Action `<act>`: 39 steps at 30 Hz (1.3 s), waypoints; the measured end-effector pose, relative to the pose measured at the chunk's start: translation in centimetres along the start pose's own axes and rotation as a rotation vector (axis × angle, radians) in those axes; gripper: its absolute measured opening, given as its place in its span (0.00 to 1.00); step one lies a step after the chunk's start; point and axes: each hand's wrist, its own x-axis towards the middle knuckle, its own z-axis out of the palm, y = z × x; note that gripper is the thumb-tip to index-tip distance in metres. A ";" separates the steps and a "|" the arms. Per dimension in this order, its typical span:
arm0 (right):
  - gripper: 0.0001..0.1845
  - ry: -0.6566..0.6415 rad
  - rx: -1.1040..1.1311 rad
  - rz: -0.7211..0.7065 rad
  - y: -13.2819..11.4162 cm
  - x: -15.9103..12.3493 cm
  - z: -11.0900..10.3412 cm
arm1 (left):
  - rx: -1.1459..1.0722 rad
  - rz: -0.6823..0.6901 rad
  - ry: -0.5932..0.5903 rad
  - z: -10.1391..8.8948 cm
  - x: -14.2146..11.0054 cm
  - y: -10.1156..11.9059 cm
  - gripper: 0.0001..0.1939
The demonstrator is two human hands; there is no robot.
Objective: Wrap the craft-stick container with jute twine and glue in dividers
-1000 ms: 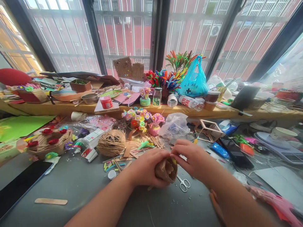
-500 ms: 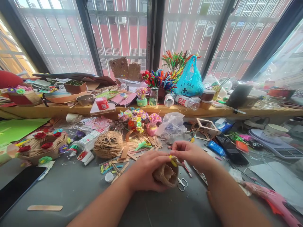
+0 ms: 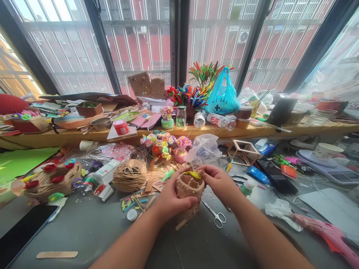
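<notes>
Centre frame: twine cup (image 3: 190, 191) swung more upright, yellow strip (image 3: 194, 174) looks easier reached; left hand (image 3: 170, 196) clasping side, right hand (image 3: 218, 182) pinching rim.

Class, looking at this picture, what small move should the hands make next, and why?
Probably press the yellow piece gently against the rim of the twine-wrapped cup: the left hand steadies the cup's side, and the right hand is at the rim beside that piece.
</notes>
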 end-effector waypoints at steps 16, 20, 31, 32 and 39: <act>0.19 0.065 0.083 -0.097 1.4 -0.2 1.5 | 0.053 0.037 0.035 0.6 -0.1 -0.9 0.51; 0.14 0.076 0.054 -0.140 1.2 -0.3 1.2 | 0.095 0.056 0.037 0.5 -0.2 -1.2 0.49; 0.04 -0.098 -0.525 -0.352 -1.9 -1.0 -1.0 | 0.311 0.073 -0.035 0.3 -0.7 -0.9 0.50; 0.04 -0.098 -0.542 -0.346 -2.0 -1.0 -1.1 | 0.357 0.092 -0.036 0.4 -0.7 -0.9 0.50; 0.08 -0.061 -0.673 -0.413 -1.8 -1.0 -0.8 | 0.539 0.158 0.006 0.9 -0.4 -0.8 0.49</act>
